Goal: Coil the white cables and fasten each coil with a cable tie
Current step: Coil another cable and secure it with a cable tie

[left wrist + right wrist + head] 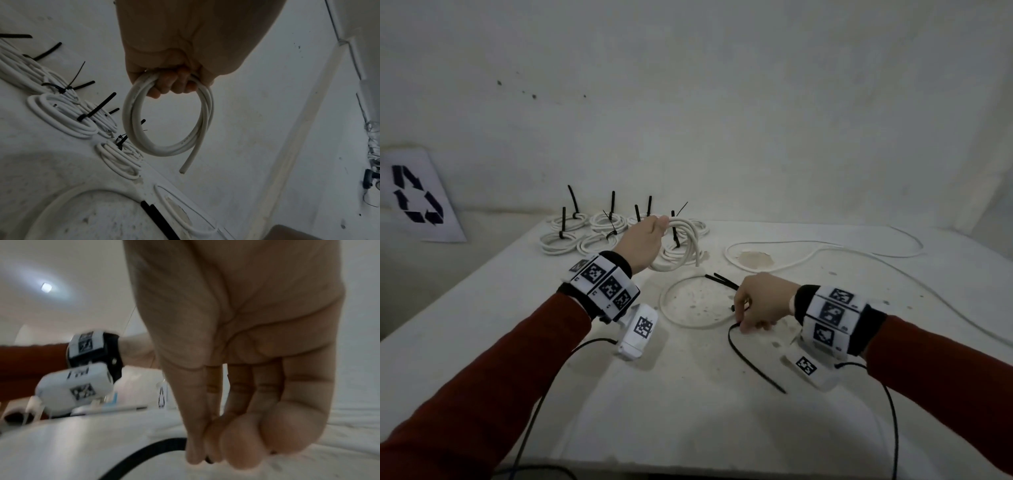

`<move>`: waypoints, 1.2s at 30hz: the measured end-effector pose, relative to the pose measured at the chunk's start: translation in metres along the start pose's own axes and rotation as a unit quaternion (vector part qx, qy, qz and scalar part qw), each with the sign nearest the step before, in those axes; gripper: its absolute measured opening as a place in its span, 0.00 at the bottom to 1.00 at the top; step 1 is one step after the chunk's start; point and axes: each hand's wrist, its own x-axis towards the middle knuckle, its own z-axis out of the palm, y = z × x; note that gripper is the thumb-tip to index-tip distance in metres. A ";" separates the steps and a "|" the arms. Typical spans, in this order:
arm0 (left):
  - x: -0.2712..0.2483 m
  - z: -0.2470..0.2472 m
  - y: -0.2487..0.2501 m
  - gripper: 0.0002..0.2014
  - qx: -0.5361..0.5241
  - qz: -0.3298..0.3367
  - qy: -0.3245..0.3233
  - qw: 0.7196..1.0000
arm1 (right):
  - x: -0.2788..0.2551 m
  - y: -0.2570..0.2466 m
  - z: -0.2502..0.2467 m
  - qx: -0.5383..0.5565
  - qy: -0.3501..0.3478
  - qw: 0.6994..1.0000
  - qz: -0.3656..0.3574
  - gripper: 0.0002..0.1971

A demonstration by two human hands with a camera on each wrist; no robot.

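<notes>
My left hand [659,222] [174,86] grips a small coil of white cable [688,228] [131,113] by its top and holds it upright above the back of the table; one cut end hangs from it. No tie is around this coil. My right hand [743,325] [209,456] is down on the table [688,411] and pinches one end of a black cable tie [753,365] [144,451] between thumb and fingers. The tie's tail curves toward me along the tabletop.
Several tied white coils [585,233] [61,116] with upright black tie tails lie at the back left. A loose cable loop [663,303] and two spare black ties [724,279] lie between my hands. A long loose cable [825,245] snakes right. A recycling-sign sheet [417,195] leans at left.
</notes>
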 end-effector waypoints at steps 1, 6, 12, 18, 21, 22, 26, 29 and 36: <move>0.001 -0.002 0.000 0.22 0.004 -0.007 0.000 1.000 | -0.003 0.001 -0.005 0.058 -0.008 0.998 0.000 0.04; 0.009 -0.008 -0.001 0.18 0.044 -0.030 0.021 0.998 | -0.023 0.001 -0.034 0.344 0.017 0.937 -0.053 0.06; 0.018 -0.004 0.002 0.19 0.031 -0.044 0.035 0.998 | -0.035 -0.006 -0.062 0.496 0.101 0.853 -0.126 0.09; 0.019 0.002 0.016 0.20 0.033 -0.040 0.031 0.998 | -0.029 -0.019 -0.057 0.482 0.188 0.818 -0.250 0.08; 0.019 0.004 0.024 0.19 0.042 -0.028 0.026 0.998 | -0.022 -0.024 -0.051 0.488 0.189 0.813 -0.258 0.10; 0.019 0.005 0.026 0.20 0.041 -0.021 0.028 0.999 | -0.019 -0.025 -0.049 0.483 0.193 0.815 -0.253 0.10; 0.018 0.006 0.036 0.20 0.019 0.004 0.049 0.999 | -0.008 -0.024 -0.046 0.488 0.220 0.813 -0.229 0.08; 0.019 0.008 0.040 0.21 0.009 0.024 0.061 0.998 | -0.002 -0.024 -0.047 0.480 0.254 0.806 -0.237 0.09; 0.017 0.015 0.046 0.21 -0.009 0.064 0.064 0.996 | 0.022 -0.018 -0.052 0.324 0.456 0.802 -0.208 0.06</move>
